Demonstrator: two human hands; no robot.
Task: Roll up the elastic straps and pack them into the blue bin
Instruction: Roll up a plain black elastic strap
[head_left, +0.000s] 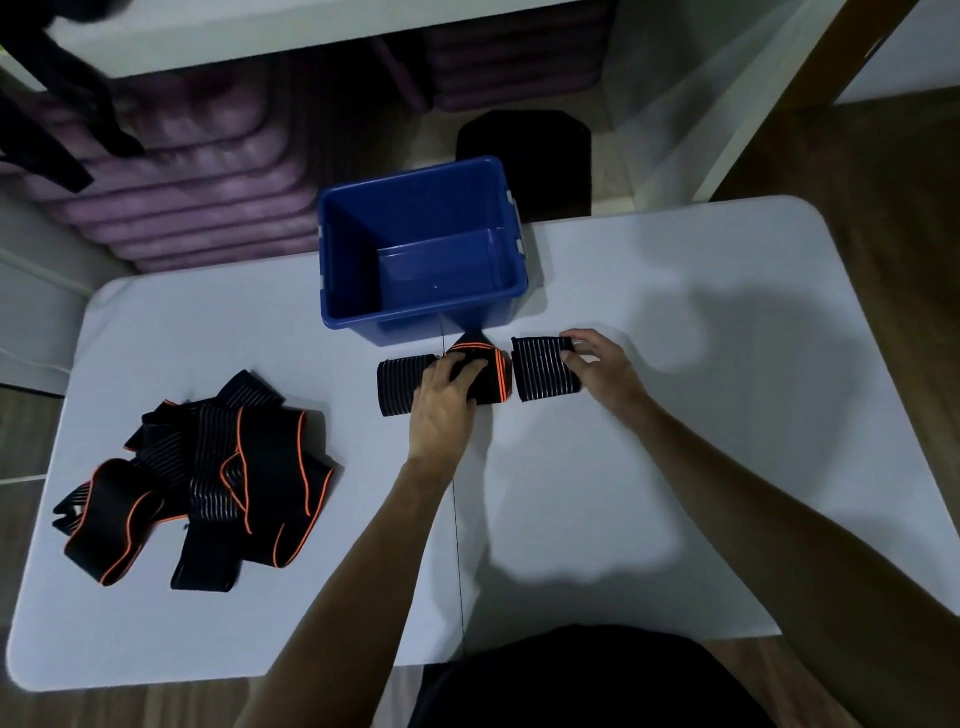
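The room is dim, with a cold bluish cast. The white table (675, 291) is the brightest thing, evenly lit without glare. Soft, blurry-edged shadows fall across its right half and near edge. Beyond the table's far edge everything sinks into murk and blur. The table's edges bow outward from wide-angle distortion.
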